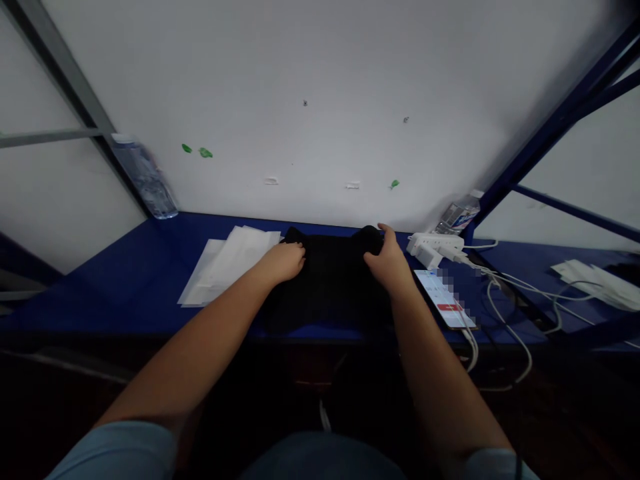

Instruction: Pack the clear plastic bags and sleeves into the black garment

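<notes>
A piece of black cloth [333, 283], possibly a garment, lies across the blue desk in front of me. My left hand [286, 261] is closed on its upper left corner, where the fabric bunches up. At the upper right corner, my right hand [387, 260] grips another bunched part, thumb on the near side and fingers mostly hidden behind the fabric. Dark fabric makes its folds and lower edge hard to make out.
White sheets [225, 263] lie left of the cloth. To the right are a lit phone [443, 300], a white power strip [435, 245] with cables and a plastic bottle [457, 215]. Another bottle [147, 180] stands at the back left of the blue desk [135, 267], against the white wall.
</notes>
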Motion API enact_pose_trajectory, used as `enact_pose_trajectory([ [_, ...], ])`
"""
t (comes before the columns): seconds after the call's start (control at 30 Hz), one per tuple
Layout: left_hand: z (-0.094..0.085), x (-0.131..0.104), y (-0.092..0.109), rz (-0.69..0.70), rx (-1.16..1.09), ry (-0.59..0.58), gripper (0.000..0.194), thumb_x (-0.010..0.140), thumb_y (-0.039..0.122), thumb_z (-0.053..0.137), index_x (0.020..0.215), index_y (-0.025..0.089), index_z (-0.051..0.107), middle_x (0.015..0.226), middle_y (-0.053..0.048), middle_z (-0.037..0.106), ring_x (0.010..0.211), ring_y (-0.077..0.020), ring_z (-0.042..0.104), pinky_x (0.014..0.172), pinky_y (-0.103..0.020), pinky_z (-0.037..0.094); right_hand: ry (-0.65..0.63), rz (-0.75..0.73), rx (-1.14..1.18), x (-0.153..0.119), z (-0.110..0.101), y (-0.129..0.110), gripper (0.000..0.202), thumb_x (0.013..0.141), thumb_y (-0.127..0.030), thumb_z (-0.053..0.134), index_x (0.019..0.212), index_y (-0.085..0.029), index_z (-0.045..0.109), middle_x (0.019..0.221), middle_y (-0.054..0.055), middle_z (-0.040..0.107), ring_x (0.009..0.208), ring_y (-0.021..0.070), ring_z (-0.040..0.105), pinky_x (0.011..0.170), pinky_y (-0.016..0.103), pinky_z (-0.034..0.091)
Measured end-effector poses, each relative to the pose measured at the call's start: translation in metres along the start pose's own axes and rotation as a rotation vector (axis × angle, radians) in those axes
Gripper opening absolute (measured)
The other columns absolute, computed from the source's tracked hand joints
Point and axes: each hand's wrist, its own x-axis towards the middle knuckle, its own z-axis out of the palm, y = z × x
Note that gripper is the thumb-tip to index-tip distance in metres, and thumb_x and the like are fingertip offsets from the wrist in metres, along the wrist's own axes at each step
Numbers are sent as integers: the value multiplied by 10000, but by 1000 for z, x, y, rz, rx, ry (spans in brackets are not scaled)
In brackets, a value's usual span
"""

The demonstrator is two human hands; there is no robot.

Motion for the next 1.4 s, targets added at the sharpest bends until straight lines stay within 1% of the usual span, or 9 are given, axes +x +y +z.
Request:
enact_pose_trajectory([
  [0.13, 2, 1, 0, 20, -30, 12, 329, 987, 224, 436, 1166, 134, 697, 1287, -146, 681, 1183, -261, 648, 1026, -366, 482, 35, -181, -37, -11, 23, -31, 648, 794, -117, 521, 1436, -132, 439, 1315, 206, 586, 1241, 319, 575, 1049, 467, 479],
  [0.37, -2, -1, 1, 22, -64, 15, 315, 972, 191, 443, 1143, 145, 703, 1264, -130, 695, 1106, -246, 682, 925, -320, 523, -189, -378, -218, -20, 53, -72, 591, 825, -36, 459, 1408, -124, 499, 1257, 197, 619, 1177, 304, 587, 990, 447, 491],
  [0.53, -5, -3, 3, -9, -54, -19, 260, 957, 222, 495, 1069, 140, 714, 1145, -135, 729, 1017, -253, 704, 851, -317, 536, -333, -422, -313, -25, 54, -82, 457, 917, -285, 577, 1340, -114, 572, 1169, 167, 694, 1085, 294, 639, 949, 410, 502],
  [0.63, -8, -3, 0, -9, -55, -11, 280, 972, 233, 473, 1100, 159, 710, 1166, -127, 727, 1056, -256, 694, 893, -329, 525, -314, -405, -339, -16, 42, -80, 373, 998, -355, 460, 1241, -151, 657, 1102, 137, 734, 1035, 279, 669, 945, 416, 498],
  [0.73, -14, -4, -2, -107, -70, 64, 326, 968, 184, 431, 1149, 173, 702, 1181, -120, 728, 1094, -258, 685, 931, -343, 517, -331, -498, -374, -4, 36, -68, 361, 1000, -315, 453, 1242, -186, 688, 1270, 127, 692, 1190, 292, 620, 1034, 445, 457],
  [0.9, -15, -3, 3, -179, -252, 271, 452, 1043, 290, 326, 1421, 158, 536, 1460, -107, 579, 1340, -222, 545, 1129, -355, 417, -507, -508, -396, -4, 52, -37, 594, 999, -408, 482, 1516, -118, 449, 1564, 206, 437, 1457, 336, 402, 1155, 508, 366],
  [1.1, 4, 0, 17, 71, -216, 42, 554, 1034, 332, 376, 1520, 67, 392, 1628, -161, 332, 1518, -213, 302, 1238, -327, 250, -517, -458, -245, -9, 59, -21, 679, 980, -446, 500, 1551, -99, 378, 1577, 211, 415, 1473, 335, 382, 1190, 538, 324],
  [1.23, 6, -3, 21, 38, -138, -61, 567, 1038, 296, 329, 1539, 30, 342, 1633, -200, 287, 1527, -246, 274, 1230, -391, 273, -536, -460, -176, -8, 51, -17, 729, 960, -510, 535, 1563, -138, 369, 1601, 192, 383, 1500, 327, 336, 1210, 543, 289],
  [1.4, -2, -8, 22, 2, -32, -36, 550, 975, 206, 389, 1505, 62, 417, 1595, -196, 375, 1488, -256, 364, 1208, -408, 315, -566, -515, -260, -14, 48, -19, 815, 893, -524, 648, 1579, -201, 349, 1637, 169, 320, 1525, 352, 265, 1216, 596, 224],
])
